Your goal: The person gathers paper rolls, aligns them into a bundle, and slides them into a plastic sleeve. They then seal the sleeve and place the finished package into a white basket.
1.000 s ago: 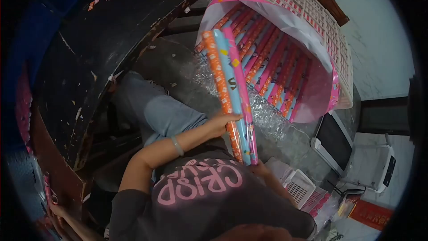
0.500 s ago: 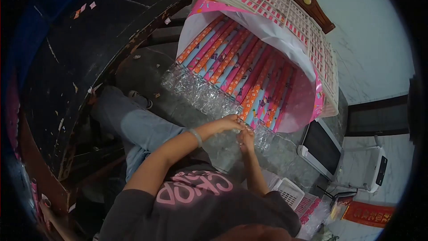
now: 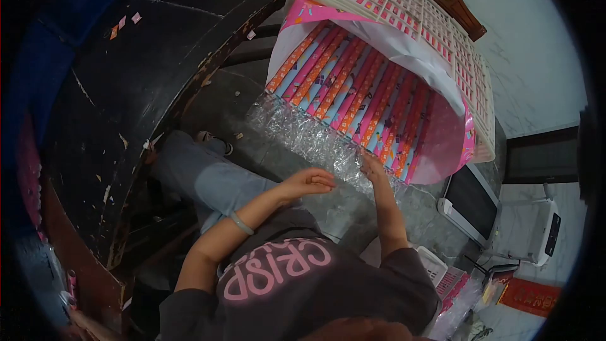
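My left hand is in the air in front of the rolls, fingers loosely curled with nothing visible in them. A pale bangle circles that forearm. To its right, my right hand is at the lower ends of the rolls, its fingers stretched against the clear plastic film. Orange, pink and light blue patterned paper rolls lie side by side in a row, with the crinkled film sticking out from their near ends. They rest inside a pink-and-white sheet lining in a tipped white plastic basket.
A worn black table with paper scraps curves along the left. Another person's hand is at the lower left edge near a pink roll. At right stand a dark flat panel and a white appliance. A small basket sits lower right.
My hands, together at the roll ends before, have moved apart. The left hand has drawn back to the left; the right has shifted right and up along the film. The whole view has shifted slightly.
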`<state>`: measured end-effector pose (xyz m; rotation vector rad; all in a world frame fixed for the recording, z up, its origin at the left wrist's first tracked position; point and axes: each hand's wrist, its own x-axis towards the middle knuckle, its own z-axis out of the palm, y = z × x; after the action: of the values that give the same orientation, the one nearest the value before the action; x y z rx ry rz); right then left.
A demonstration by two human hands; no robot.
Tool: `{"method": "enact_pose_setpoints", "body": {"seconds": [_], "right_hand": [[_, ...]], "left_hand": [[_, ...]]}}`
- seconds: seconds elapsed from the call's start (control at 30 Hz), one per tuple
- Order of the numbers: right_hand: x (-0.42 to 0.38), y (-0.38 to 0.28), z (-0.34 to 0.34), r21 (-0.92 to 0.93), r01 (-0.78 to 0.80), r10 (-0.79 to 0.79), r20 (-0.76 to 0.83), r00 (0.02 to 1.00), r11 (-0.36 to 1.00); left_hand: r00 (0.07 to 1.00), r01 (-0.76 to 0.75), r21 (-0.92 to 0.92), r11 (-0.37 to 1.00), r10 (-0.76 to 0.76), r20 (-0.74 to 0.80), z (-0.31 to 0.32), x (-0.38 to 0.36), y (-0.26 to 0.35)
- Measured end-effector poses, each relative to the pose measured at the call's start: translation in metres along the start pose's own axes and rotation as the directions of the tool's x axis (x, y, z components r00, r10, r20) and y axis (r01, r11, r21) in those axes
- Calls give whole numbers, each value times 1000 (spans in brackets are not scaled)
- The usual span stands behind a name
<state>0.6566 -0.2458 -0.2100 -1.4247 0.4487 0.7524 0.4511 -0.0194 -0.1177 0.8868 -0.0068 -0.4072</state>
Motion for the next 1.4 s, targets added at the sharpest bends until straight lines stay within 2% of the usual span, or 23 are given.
{"method": "enact_pose_setpoints", "body": {"seconds": [0.03, 0.13, 0.17, 0.23, 0.3, 0.33, 0.37, 0.47, 0.5, 0.53, 0.63, 0.7, 0.73, 0.83, 0.9, 1.0, 1.07, 1.13, 1.17, 1.23, 1.3, 1.37, 1.4], "right_hand": [[10, 8, -24, -52, -14, 22, 160, 987, 999], [17, 7, -39, -67, -71, 89, 327, 941, 995], [7, 7, -35, -71, -77, 96, 326, 940, 995], [-19, 6, -25, 196, -190, 143, 230, 963, 962], [-52, 12, -14, 168, -202, 180, 138, 974, 965], [6, 65, -74, 342, -367, 28, 698, 716, 865], [-17, 81, -62, 278, -108, 50, 209, 977, 954], [-85, 114, -35, 173, -377, 326, 263, 908, 910], [-139, 91, 0, -333, -240, 319, 207, 925, 912], [-140, 86, 30, -427, -212, 361, 305, 881, 879], [-118, 68, 94, -928, 239, 329, 329, 885, 287], [-110, 50, 136, -866, 450, 215, 407, 888, -217], [-126, 41, 178, -827, 505, 243, 451, 859, -247], [-147, -9, 290, -644, 757, 377, 678, 632, -111], [-180, -39, 348, -519, 855, 429, 772, 469, -1], [-249, -76, 422, -329, 927, 468, 858, 214, 180], [-305, -91, 465, -204, 926, 468, 883, 34, 317], [-382, -87, 489, -90, 883, 444, 885, -142, 462], [-398, -76, 509, -74, 882, 445, 881, -161, 465], [-422, -45, 551, -8, 848, 669, 618, -412, 530], [-460, 4, 569, 317, 812, 505, 656, -560, 489], [-508, 53, 586, 689, 608, 327, 513, -794, 395], [-522, 85, 593, 662, 609, 299, 532, -793, 437]], "left_hand": [[999, -8, -40, 999, 6, -40, -2, -12, 6], [994, -47, -89, 995, 38, -100, -8, -49, 25], [984, -82, -111, 990, 63, -168, -9, -63, 33], [953, -162, -111, 980, 126, -276, -15, -90, 38], [928, -210, -103, 972, 165, -336, -20, -115, 37], [895, -256, -79, 963, 206, -396, -23, -132, 37], [877, -306, -84, 948, 247, -412, -27, -147, 32], [800, -398, -72, 915, 307, -515, -26, -188, 23], [773, -463, -91, 882, 351, -529, -24, -199, 18], [749, -470, -25, 883, 383, -540, -20, -210, 15], [716, -456, 127, 881, 448, -535, 2, -252, 27], [665, -505, 271, 819, 570, -483, 19, -279, 34], [643, -488, 352, 799, 601, -474, 29, -295, 42], [441, -450, 661, 600, 793, -420, 70, -351, 75], [273, -278, 852, 444, 887, -373, 90, -386, 86], [-111, -95, 962, 257, 957, -266, 105, -427, 78], [-355, -3, 959, 285, 896, -267, 116, -447, 73], [-453, 281, 897, 342, 871, -190, 119, -469, 68], [-461, 295, 894, 338, 870, -176, 120, -480, 66], [-433, 692, 657, 298, 900, 47, 120, -498, 61], [-494, 742, 560, 368, 866, 85, 121, -511, 54], [-567, 761, 449, 468, 816, 110, 121, -523, 46], [-599, 769, 383, 512, 786, 152, 121, -529, 42]]}}
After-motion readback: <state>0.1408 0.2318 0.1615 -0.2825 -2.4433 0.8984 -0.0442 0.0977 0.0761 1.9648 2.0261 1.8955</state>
